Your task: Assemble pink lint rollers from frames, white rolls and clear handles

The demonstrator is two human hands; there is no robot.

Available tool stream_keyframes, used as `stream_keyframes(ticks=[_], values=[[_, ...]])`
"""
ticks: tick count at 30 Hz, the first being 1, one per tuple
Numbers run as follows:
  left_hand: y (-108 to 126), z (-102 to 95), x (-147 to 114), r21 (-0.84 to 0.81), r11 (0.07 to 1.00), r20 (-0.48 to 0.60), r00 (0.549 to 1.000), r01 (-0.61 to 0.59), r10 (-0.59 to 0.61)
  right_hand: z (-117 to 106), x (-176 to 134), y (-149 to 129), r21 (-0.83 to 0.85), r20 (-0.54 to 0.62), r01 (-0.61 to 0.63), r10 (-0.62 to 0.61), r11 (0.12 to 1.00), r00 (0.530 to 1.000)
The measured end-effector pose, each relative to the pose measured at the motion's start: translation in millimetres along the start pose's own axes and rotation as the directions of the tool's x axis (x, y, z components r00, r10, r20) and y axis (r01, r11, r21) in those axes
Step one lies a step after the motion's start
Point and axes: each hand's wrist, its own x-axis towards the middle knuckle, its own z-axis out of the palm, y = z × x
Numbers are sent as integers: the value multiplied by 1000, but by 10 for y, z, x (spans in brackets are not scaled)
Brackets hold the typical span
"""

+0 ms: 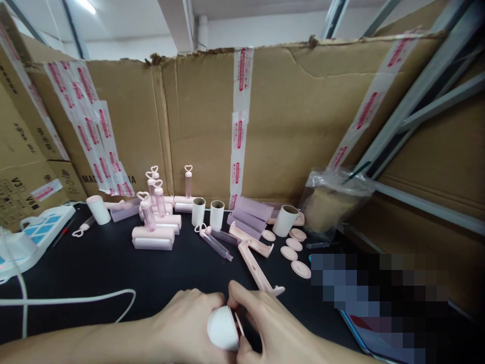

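Observation:
At the near edge my left hand (pixel 189 321) is closed around a white roll (pixel 223 327) that lies tilted in its grip. My right hand (pixel 271 318) is closed at the roll's right end, its thumb and fingers around a thin pink disc (pixel 240 323) there. Whether the disc is seated in the roll cannot be seen. Just beyond the hands lie a pink L-shaped handle piece (pixel 255 265), a second pink holder piece (pixel 252 238) and a clear purple tube with a heart-shaped end (pixel 215 243). Several loose pink discs (pixel 289 253) lie to the right.
Several pink rollers with heart-topped handles (pixel 153 237) stand at the back left. White rolls (pixel 216 215) and purple covers (pixel 250 215) line the back. A power strip (pixel 41 232) and white cable (pixel 76 302) are left; a phone (pixel 364 333) and bagged cup (pixel 328 205) are right. Cardboard (pixel 197 116) walls the back.

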Motion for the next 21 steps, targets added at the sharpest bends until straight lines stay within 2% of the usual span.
stream_keyframes(ticks=[8, 11, 15, 21], values=[[-61, 43, -54, 47, 998, -57, 998, 28, -26, 39, 64, -14, -3, 44, -3, 3, 1000, 999], [-71, 30, -105, 9, 999, -34, 998, 50, -49, 3, 97, -4, -17, 61, 1, 0, 1000, 998], [-69, 7, -165, -55, 998, 20, 1000, 9, -8, -35, 66, -5, -1, 93, 6, -6, 1000, 996], [-20, 41, -191, -183, 982, -10, 999, -39, 37, 6, -133, -120, -81, -26, 12, -14, 997, 1000]])
